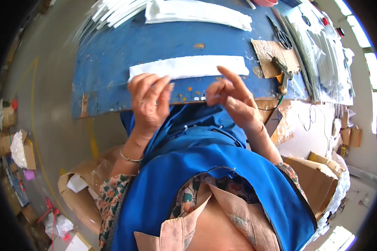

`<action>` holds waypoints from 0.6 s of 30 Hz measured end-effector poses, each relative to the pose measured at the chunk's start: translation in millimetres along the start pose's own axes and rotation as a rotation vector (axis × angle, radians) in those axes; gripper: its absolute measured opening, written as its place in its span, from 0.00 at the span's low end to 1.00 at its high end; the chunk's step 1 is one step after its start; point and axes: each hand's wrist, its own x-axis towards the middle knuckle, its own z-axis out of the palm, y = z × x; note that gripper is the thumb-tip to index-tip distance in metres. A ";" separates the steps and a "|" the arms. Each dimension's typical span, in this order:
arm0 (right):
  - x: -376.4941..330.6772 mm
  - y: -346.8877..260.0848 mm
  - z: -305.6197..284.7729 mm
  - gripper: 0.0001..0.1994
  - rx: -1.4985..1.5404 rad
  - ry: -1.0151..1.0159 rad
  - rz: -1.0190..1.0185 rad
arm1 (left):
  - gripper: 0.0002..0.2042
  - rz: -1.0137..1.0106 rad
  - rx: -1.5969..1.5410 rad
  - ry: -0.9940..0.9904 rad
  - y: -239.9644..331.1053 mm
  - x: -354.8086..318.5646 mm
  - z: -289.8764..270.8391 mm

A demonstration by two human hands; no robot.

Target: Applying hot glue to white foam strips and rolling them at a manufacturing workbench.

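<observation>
So both hands are up at the near edge of a worn blue table, right over a long white folded strip of fabric that lies flat across the tabletop, running left to right. The left hand is curled over, fingers bent down together at the left end of the strip, fingertips just touching or just short of its near edge; I honestly can't tell if it's pinching anything. A thin bangle sits on that wrist. The right hand sits near the right half of the strip, index finger stuck out and pointing up toward the cloth, the other fingers loosely folded in. It looks like thumb and a finger are pinched narrow, maybe on something tiny, but it's too small to make out.

Other stuff on the table: another stack of white folded cloth further back, a pile of white strips at the far left corner, a scrap of cardboard to the right with black-handled scissors just behind it, and clear plastic bags stacked along the right side. Cardboard boxes sit on the floor to the right, and a box with white stuff is off to the left. The person wears a blue apron.
</observation>
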 end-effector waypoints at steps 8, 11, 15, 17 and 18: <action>-2.9 23.6 19.8 0.35 0.338 -0.169 0.196 | 0.08 -0.187 -0.413 -0.092 33.0 18.0 12.7; -7.1 29.1 16.4 0.36 0.356 -0.157 0.239 | 0.05 -0.219 -0.454 -0.138 30.5 13.4 12.1; -10.2 29.6 14.5 0.37 0.291 -0.182 0.264 | 0.05 -0.237 -0.488 -0.147 24.1 9.3 10.4; -9.6 29.1 14.4 0.36 0.309 -0.166 0.295 | 0.05 -0.329 -0.598 -0.172 21.1 9.9 9.8; -8.6 28.0 13.2 0.36 0.305 -0.192 0.290 | 0.06 -0.458 -0.734 -0.203 19.1 11.5 9.8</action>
